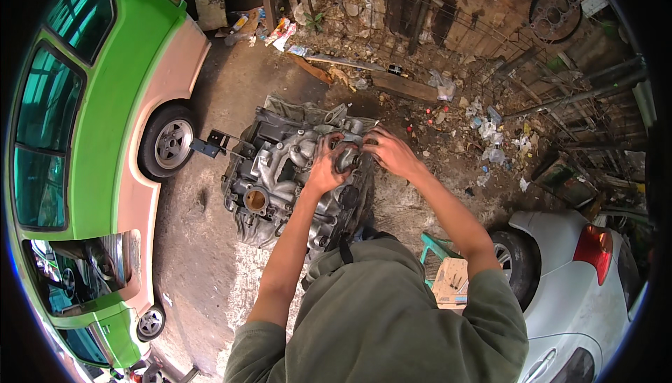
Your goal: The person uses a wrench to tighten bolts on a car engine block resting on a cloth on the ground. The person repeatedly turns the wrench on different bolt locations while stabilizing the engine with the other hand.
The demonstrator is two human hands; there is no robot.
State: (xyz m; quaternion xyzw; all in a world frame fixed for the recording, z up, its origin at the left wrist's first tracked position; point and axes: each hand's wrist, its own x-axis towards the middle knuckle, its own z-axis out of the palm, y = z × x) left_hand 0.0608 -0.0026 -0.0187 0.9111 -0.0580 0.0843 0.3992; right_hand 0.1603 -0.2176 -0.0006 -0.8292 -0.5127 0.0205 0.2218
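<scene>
A grey metal car engine [280, 162] sits low in front of me, with a round brownish opening [256, 199] at its near left. Over its right side, my left hand [327, 166] is closed around a rounded grey metal engine part [348, 159]. Whether that part is loose or fixed to the engine, I cannot tell. My right hand [389, 150] is at the part's right side, its fingers bent and drawn together. What sits between those fingertips is too small to make out. Both hands look dark with grime.
A green and pink car [115, 89] stands to the left, a silver car [560, 264] at the lower right. A black bracket [205, 146] juts from the engine's left. Beside me is a green stool [435, 246] with cardboard [451, 281]. Litter [490, 134] and scrap lie along the far wall.
</scene>
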